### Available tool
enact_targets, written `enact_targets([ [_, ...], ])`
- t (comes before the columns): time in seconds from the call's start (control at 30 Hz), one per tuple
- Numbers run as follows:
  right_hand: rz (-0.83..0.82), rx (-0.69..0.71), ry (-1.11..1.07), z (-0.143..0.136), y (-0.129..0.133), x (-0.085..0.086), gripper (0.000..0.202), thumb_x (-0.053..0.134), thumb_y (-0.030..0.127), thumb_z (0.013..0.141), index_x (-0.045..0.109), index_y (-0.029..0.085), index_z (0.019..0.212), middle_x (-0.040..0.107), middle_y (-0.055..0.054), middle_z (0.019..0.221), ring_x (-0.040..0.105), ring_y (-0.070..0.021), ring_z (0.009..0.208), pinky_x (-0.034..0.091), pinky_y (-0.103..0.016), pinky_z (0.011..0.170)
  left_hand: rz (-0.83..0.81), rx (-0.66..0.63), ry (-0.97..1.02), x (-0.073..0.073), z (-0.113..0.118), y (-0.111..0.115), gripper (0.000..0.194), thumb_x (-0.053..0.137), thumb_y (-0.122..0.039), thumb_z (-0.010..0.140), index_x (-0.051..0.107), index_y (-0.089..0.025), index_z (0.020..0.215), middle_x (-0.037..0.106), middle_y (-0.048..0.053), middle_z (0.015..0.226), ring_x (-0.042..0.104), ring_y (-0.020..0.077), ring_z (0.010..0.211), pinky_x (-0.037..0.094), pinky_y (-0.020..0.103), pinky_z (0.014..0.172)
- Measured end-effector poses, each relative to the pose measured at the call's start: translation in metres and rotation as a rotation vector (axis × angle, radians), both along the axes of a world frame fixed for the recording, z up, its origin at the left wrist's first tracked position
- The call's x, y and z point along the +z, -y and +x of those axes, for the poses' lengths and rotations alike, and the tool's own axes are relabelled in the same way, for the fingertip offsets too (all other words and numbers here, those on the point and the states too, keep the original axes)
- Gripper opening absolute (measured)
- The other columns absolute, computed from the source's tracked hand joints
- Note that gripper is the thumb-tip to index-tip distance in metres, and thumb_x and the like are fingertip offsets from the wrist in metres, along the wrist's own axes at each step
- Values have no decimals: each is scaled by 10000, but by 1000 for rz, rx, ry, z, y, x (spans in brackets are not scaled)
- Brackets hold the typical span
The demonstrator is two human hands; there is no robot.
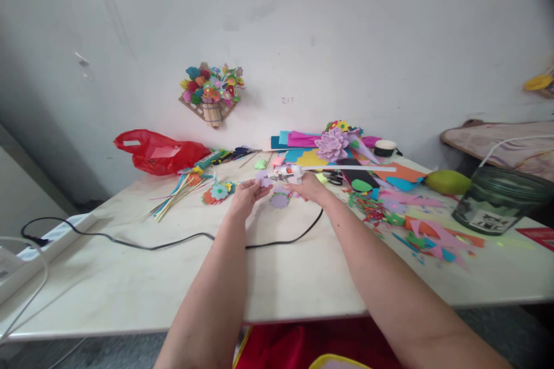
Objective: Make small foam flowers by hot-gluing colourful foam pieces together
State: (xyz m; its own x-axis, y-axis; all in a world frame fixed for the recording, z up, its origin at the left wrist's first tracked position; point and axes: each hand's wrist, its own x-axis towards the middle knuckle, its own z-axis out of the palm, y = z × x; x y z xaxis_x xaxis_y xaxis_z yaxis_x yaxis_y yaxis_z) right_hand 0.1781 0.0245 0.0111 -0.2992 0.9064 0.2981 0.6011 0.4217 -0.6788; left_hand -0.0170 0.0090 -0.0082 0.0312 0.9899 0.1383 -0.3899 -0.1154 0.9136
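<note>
Glue gun [285, 174], in the head view, is held above the table [298, 282] in the right hand [311, 185], its fingers wrapped round it, their exact grip hidden; the left hand [244, 197] pinches a purple foam piece [263, 176] at the gun's front end. Principal hazard, as judged: burns — a slip or excess glue could reach the nearby left fingers. Secondary: the black cord [147, 248], crossing beneath the left forearm, could snag and jerk the tool.

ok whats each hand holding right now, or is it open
Left hand: closed, pinching a light purple piece.
Right hand: closed, holding the glue gun.
</note>
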Motion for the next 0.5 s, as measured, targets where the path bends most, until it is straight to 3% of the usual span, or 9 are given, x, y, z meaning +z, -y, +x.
enact_targets([
  [0.5, -13, -48, 20, 0, -1, -1, 335, 582, 441, 675, 632, 160, 850, 632, -51, 667, 463, -82, 358, 374, -190, 327, 8, -12, -21, -2, -1, -3, 56, 559, -149, 745, 572, -97, 764, 666, 83, 720, 652, 168, 725, 536, 253, 672],
])
